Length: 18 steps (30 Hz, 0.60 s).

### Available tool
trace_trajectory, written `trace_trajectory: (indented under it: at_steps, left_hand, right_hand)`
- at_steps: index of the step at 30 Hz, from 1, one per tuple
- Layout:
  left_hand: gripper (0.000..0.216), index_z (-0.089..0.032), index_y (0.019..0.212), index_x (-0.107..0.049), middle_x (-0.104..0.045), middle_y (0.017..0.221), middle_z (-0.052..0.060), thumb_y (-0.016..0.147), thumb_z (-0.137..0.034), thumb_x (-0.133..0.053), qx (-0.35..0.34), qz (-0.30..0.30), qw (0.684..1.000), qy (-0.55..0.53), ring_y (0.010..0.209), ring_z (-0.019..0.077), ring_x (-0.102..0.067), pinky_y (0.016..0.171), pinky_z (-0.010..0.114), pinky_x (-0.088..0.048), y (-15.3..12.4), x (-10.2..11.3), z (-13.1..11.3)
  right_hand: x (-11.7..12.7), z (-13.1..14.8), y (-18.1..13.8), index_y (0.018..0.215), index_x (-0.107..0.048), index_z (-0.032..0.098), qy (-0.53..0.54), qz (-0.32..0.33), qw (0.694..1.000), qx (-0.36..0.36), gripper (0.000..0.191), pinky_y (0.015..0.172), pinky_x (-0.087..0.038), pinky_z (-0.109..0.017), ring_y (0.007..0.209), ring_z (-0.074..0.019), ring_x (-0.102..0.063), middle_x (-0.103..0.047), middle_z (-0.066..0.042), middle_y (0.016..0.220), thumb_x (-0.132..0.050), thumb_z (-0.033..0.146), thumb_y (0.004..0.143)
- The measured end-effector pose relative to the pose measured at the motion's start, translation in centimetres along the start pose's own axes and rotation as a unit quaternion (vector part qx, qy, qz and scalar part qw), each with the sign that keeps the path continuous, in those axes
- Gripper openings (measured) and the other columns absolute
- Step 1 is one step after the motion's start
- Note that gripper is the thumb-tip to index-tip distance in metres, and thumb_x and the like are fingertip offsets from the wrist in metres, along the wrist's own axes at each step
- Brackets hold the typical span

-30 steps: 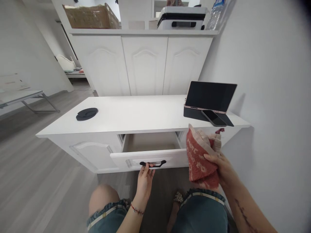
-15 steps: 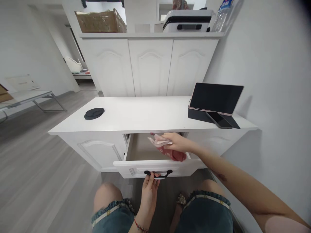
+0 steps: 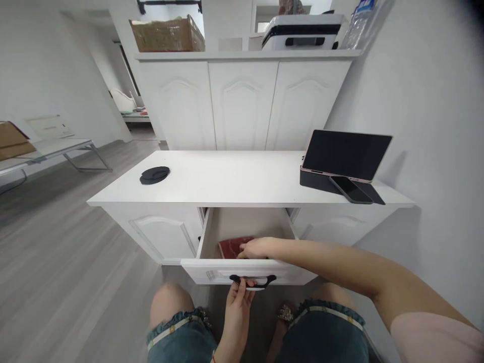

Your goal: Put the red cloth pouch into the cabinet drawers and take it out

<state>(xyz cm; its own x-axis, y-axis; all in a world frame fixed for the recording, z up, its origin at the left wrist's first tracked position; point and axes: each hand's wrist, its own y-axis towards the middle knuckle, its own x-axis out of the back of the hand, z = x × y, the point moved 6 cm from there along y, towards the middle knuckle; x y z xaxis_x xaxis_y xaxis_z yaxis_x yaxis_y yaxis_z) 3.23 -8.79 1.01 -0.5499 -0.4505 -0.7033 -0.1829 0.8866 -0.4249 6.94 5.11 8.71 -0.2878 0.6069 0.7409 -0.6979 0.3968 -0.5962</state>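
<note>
Black flat item (image 3: 155,175): on the worktop (image 3: 227,176), left part, well apart from both hands.
Red cloth (image 3: 233,247): inside the drawer (image 3: 249,221), toward its front, partly covered by the right hand.
Left hand (image 3: 238,302): thumb and fingers closed round the black handle (image 3: 261,286), probably steadying the drawer.
Drawer: pulled out; step in hand judged to be settling the cloth inside.
Right hand (image 3: 259,247): over the drawer front, fingers down at the cloth; pinching or only pressing, cannot tell. Next move likely calls for fingers freed without dragging cloth.
Phone (image 3: 351,190): right side of worktop, just before a propped tablet (image 3: 346,156).
</note>
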Motion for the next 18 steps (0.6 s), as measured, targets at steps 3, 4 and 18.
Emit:
trace_trajectory:
  at_steps: [3,4,18]
  left_hand:
    - [0.027,-0.018,0.070,-0.065,-0.067,0.071,0.001,0.060,-0.035,-0.084,0.006,-0.004,1.000,0.003,0.075,0.0147,-0.065,0.072,0.025,-0.049,-0.2,0.1,0.1]
    - [0.028,-0.018,0.069,-0.065,-0.067,0.070,0.001,0.059,-0.036,-0.084,0.011,-0.007,1.000,0.005,0.075,0.0148,-0.065,0.071,0.025,-0.049,-0.3,0.2,0.0]
    - [0.041,-0.024,0.072,-0.062,-0.060,0.061,0.003,0.053,-0.054,-0.081,0.047,0.134,0.977,0.162,0.051,0.0151,-0.052,0.048,0.028,-0.039,-8.7,-3.4,-5.4]
  right_hand:
    - [-0.4,0.1,0.1,0.115,-0.066,0.036,-0.010,0.003,1.000,0.005,0.037,0.079,-0.046,-0.041,0.101,-0.0324,-0.061,-0.058,-0.007,0.125,-0.055,0.037,0.080]
    - [-0.6,0.2,0.2,0.117,-0.065,0.036,-0.016,0.004,1.000,0.016,0.039,0.079,-0.045,-0.042,0.101,-0.0327,-0.061,-0.057,-0.007,0.126,-0.055,0.037,0.080]
    - [-1.4,-0.8,1.8,0.130,-0.055,0.035,-0.056,0.029,0.994,0.092,0.069,0.073,-0.044,-0.033,0.099,-0.0274,-0.058,-0.056,-0.007,0.121,-0.062,0.017,0.064]
